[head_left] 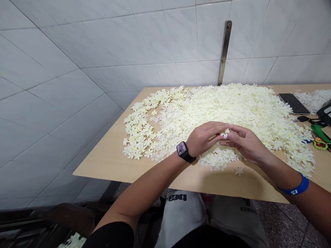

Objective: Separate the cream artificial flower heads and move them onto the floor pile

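Observation:
A wide heap of small pale-yellow artificial flowers (232, 103) covers most of the light wooden table (108, 162). My left hand (204, 137), with a black smartwatch on its wrist, and my right hand (244, 143), with a blue wristband, meet above the heap's near edge. Both pinch one small white flower (226, 133) between their fingertips. Something small and red shows just left of that flower, too small to name. A smaller bunch of flowers (222, 159) lies on the table right under the hands.
A dark phone (294, 103) lies at the table's back right, beside another white pile (314, 98). Green-handled scissors (320, 137) and dark items lie at the right edge. White tiled walls stand behind and left; a metal bracket (224, 51) hangs on the wall.

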Demonstrator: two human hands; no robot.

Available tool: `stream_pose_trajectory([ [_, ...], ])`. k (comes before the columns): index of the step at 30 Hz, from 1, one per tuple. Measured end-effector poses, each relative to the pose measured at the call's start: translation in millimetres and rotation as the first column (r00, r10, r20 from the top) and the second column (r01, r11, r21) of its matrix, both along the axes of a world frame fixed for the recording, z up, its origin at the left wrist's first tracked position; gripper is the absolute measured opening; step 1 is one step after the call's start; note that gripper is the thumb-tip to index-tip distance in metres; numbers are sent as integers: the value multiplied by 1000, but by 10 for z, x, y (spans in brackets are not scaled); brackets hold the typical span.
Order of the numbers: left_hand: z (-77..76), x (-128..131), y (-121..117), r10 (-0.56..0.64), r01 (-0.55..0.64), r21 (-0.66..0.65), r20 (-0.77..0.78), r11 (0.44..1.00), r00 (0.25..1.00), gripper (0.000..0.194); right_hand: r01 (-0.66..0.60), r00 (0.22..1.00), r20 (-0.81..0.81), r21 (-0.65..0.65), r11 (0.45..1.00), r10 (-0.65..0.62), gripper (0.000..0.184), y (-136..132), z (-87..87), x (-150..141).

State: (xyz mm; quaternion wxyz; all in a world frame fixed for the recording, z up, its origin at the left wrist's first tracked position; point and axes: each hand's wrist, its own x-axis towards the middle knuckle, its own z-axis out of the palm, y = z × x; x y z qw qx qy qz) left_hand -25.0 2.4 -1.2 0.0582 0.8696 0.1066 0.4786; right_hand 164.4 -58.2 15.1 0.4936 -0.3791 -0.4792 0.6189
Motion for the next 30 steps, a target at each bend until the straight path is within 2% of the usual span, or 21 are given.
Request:
stream_pose_trajectory([
  [3, 2, 22, -16, 12, -9, -69, 45, 998, 999, 45, 94, 990, 93, 78, 993, -101, 33, 19, -39, -8],
  [6, 8, 49, -48, 19, 14, -256, 125, 967, 992, 38, 176, 974, 125, 115, 978, -190, 37, 43, -76, -2],
  [9, 27, 68, -87, 59, 4, -369, 158, 930, 986, 24, 245, 960, 108, 130, 961, -260, 43, 57, -79, 1],
  [12, 41, 78, -116, 37, 44, -451, 169, 891, 985, 22, 288, 953, 45, 157, 945, -299, 40, 56, -58, -11],
  [15, 36, 93, -128, 18, 112, -578, 213, 809, 977, 23, 292, 953, 25, 173, 941, -301, 39, 43, -48, -36],
  [18, 12, 118, -128, 76, 117, -695, 240, 710, 968, 20, 285, 944, 99, 236, 929, -314, 32, 16, -61, -62],
  [21, -18, 145, -120, 102, 169, -770, 291, 615, 951, 21, 308, 892, 209, 367, 878, -400, 18, -12, -83, -66],
  [23, -30, 157, -113, 122, 214, -788, 342, 577, 932, 27, 298, 841, 280, 474, 828, -463, 10, -23, -94, -52],
  [26, -27, 160, -107, 144, 224, -780, 371, 584, 918, 21, 248, 782, 339, 600, 761, -522, 7, -28, -99, -25],
  [30, 2, 138, -106, 111, 201, -728, 357, 656, 928, 5, 208, 764, 335, 682, 701, -552, 5, -33, -96, -16],
])
